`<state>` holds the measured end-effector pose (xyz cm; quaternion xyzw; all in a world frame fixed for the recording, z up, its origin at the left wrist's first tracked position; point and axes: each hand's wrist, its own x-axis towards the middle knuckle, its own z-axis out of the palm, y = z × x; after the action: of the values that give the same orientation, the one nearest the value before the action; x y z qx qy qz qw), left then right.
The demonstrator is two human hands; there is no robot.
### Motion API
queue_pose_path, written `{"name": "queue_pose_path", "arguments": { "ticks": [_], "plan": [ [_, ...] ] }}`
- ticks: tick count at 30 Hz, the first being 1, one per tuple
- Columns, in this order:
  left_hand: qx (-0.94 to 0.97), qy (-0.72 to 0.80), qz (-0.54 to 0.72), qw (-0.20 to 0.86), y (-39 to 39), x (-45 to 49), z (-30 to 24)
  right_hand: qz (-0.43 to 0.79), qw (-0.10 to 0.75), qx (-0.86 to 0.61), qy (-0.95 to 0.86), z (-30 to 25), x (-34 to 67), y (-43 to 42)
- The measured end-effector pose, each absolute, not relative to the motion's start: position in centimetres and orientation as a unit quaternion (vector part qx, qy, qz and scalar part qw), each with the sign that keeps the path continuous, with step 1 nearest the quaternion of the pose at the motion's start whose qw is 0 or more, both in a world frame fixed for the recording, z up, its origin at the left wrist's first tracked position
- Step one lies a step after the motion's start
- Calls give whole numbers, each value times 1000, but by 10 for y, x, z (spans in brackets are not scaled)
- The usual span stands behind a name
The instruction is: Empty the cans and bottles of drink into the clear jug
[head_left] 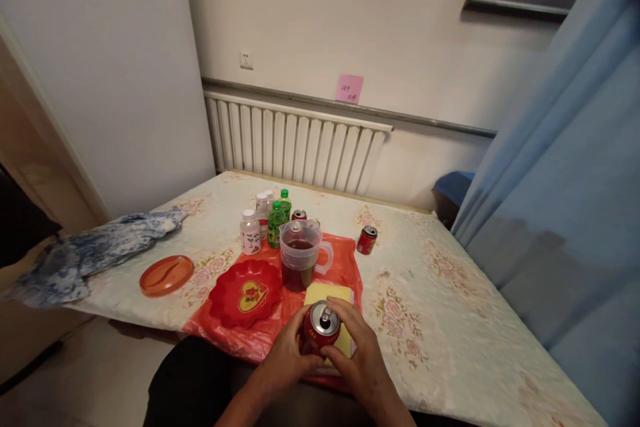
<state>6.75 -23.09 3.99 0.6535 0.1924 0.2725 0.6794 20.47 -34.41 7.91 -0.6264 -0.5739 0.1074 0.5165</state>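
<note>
Both my left hand (289,351) and my right hand (354,348) are wrapped round a red drink can (324,321). Its silver top faces up, with the mouth hole open. Under the can lies a yellow pad (327,293), partly hidden by my hands. Just beyond stands a clear plastic measuring jug (299,260) with dark brown liquid, its handle pointing right. A red scalloped plate (225,303) with a yellow heart print sits to the left of the jug. A red plastic sheet (345,260) lies beneath these things.
Behind the jug are green-capped bottles (276,225), white-capped bottles (251,233) and another can (299,215). One more red can (367,241) stands on the right. An orange lid (167,275) and a blue-white cloth (115,247) lie left on the flowered tablecloth (450,307).
</note>
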Motion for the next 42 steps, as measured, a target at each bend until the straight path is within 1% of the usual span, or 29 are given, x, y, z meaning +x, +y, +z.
{"name": "queue_pose_path", "arguments": {
  "ticks": [8,14,26,33,42],
  "plan": [
    [655,184,272,681,-232,66,45,127,527,-624,-563,82,203,-345],
    [720,210,281,599,-230,63,44,162,532,-612,-562,94,206,-350],
    [791,208,301,490,-229,63,41,148,589,-612,-507,100,206,-347],
    [802,215,300,470,-231,64,39,165,597,-631,-467,103,202,-346],
    [804,205,314,461,-230,63,34,185,599,-623,-467,101,201,-346]
  ]
}}
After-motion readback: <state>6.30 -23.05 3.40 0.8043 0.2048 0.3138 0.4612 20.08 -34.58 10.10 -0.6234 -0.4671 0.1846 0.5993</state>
